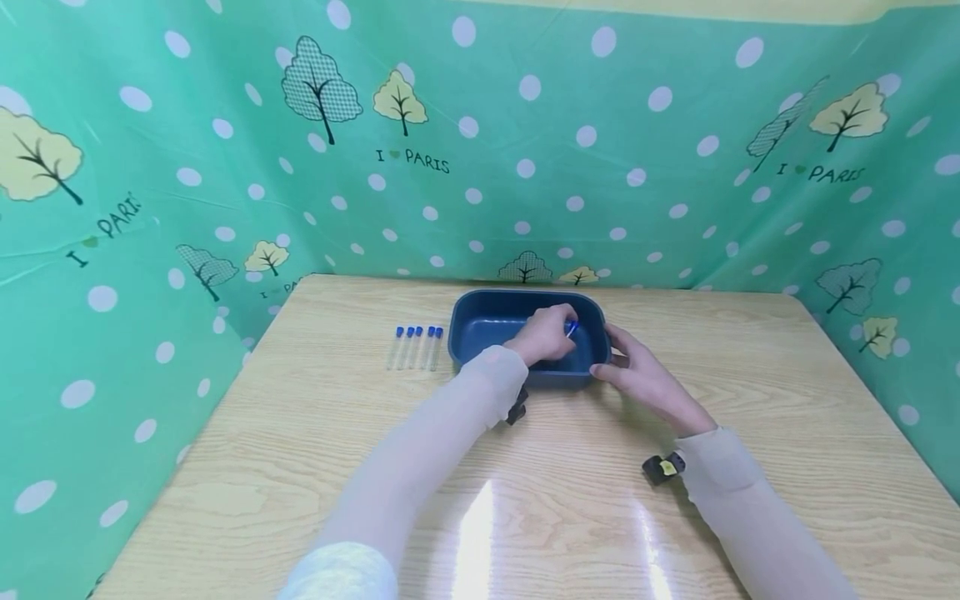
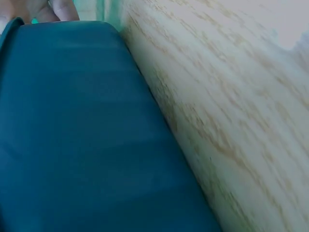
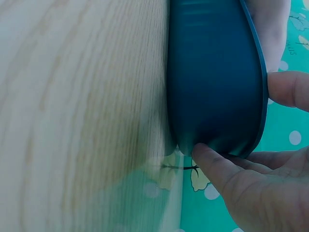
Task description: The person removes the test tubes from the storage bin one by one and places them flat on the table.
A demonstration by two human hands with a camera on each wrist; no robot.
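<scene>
A dark blue plastic basin [image 1: 487, 377] stands towards the back of the wooden table. My left hand [image 1: 545, 333] reaches down inside it and pinches a small clear tube with a blue cap [image 1: 573, 326]; the tube's lower part is hidden. At the basin's right end, my right hand [image 1: 637, 372] grips the corner. In the right wrist view its thumb [image 3: 289, 89] lies against the rim while the fingers [image 3: 217, 166] press the outer wall. Only the basin's outer side [image 2: 91, 125] and a few fingertips at the top left show in the left wrist view.
Left of the basin, several clear tubes with blue caps [image 1: 409, 346] lie side by side in a row. A green printed curtain [image 1: 525, 150] hangs behind the table [image 1: 315, 467] and along its sides. Black wrist cameras [image 1: 662, 469] sit under both forearms.
</scene>
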